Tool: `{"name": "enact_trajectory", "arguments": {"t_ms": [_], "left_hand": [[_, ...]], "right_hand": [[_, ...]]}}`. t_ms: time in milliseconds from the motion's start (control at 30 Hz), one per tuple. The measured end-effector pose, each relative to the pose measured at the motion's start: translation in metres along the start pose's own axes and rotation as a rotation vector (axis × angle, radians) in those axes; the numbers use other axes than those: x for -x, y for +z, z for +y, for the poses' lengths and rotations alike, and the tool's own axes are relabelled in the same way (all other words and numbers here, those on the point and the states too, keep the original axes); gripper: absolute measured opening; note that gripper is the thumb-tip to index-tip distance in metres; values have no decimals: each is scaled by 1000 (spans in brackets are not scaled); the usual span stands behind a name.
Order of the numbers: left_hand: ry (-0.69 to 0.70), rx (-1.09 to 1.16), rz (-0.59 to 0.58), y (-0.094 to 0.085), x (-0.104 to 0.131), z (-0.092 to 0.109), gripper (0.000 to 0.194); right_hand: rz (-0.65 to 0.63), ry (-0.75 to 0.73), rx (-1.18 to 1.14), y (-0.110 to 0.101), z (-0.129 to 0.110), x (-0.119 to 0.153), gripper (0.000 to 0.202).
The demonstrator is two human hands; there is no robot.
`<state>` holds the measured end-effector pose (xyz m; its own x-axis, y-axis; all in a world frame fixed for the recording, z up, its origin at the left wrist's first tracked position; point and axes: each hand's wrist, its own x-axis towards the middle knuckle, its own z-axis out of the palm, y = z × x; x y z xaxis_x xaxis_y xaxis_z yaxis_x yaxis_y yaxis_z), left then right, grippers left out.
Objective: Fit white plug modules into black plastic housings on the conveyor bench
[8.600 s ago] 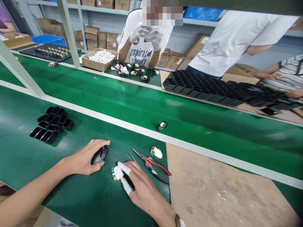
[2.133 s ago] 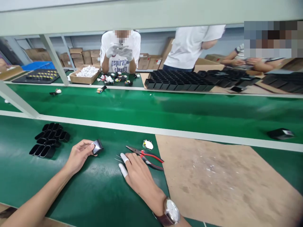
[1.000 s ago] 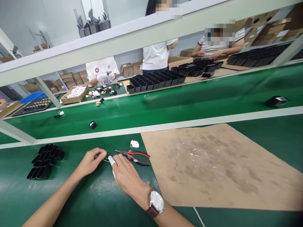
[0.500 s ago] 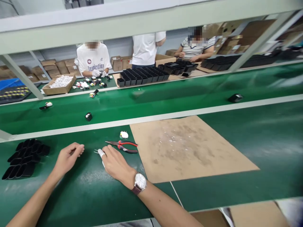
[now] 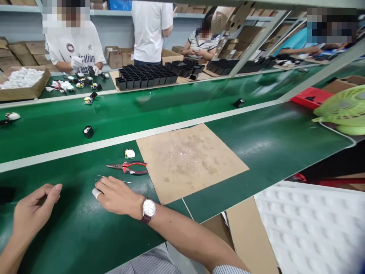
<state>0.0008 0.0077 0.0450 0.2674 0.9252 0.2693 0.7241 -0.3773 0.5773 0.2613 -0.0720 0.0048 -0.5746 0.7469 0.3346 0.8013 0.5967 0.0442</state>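
Observation:
My left hand (image 5: 35,207) hangs above the green worktop at the left, fingers curled inward and thumb close to the index finger, with nothing visible in it. Palm down, my right hand (image 5: 116,194) has its fingers loosely bent and slightly apart; a white finger cot (image 5: 97,193) covers one fingertip. Thin wires (image 5: 127,182) lie on the worktop, partly hidden under those fingers. Just beyond them rest long-nose pliers (image 5: 127,167) with red and black handles. Behind the pliers sits a small circuit board with a white top (image 5: 130,153).
A stained cardboard sheet (image 5: 185,160) lies right of the pliers. Black housings (image 5: 7,195) show at the left edge. Past the white divider, a green belt (image 5: 159,106) carries several parts. People sit opposite. At the right are a red tray (image 5: 310,98) and green fan (image 5: 345,106).
The view has swung right, bringing the fan into sight. My right hand has drawn back towards me, uncovering more of the wires. My left hand has moved back too.

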Motion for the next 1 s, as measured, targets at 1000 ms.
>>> {"name": "enact_trajectory", "arguments": {"t_ms": [1000], "left_hand": [[541,226,-132,41,21,11,24]], "right_hand": [[39,-243,-318,18,-26,10,23]]}}
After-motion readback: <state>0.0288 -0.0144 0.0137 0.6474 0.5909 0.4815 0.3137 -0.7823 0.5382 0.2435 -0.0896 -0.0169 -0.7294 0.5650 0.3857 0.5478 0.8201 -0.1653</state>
